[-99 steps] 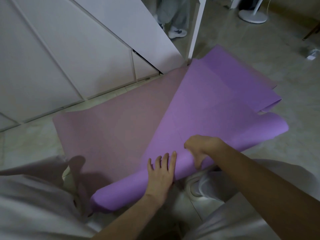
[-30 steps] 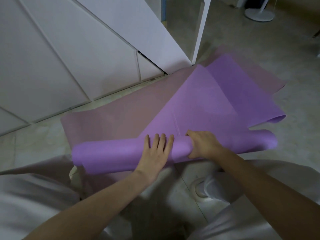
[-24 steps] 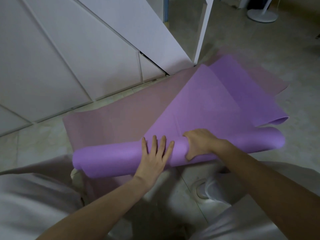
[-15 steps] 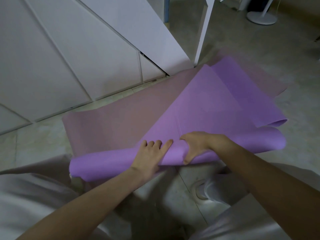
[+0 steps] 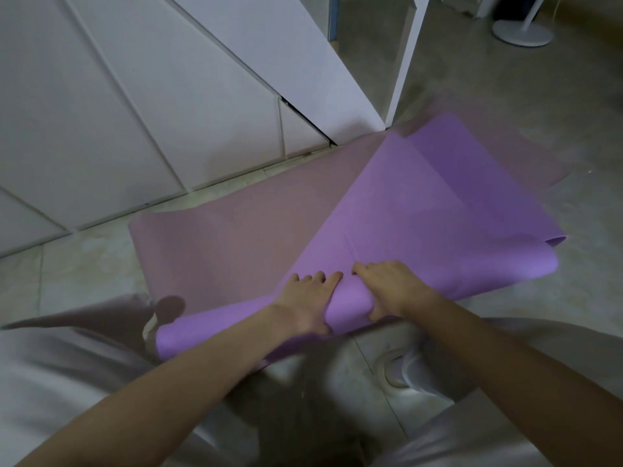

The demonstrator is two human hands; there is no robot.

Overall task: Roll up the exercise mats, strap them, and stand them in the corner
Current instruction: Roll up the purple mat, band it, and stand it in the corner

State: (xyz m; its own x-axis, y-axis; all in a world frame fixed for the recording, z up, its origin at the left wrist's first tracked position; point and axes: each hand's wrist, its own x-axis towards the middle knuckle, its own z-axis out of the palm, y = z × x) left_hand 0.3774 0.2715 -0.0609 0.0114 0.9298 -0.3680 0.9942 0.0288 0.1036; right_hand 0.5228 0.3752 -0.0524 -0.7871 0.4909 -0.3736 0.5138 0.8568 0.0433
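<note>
Your purple mat lies slantwise across the pink mat, its near end rolled into a loose tube gripped at mid-length by your left hand and right hand, its far part folded over at the right, while the pink mat lies flat on the floor.

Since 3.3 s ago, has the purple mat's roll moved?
Yes. The purple roll has advanced away from the person, toward the white cabinet; its left end now lies nearer the left corner of the pink mat.
</note>
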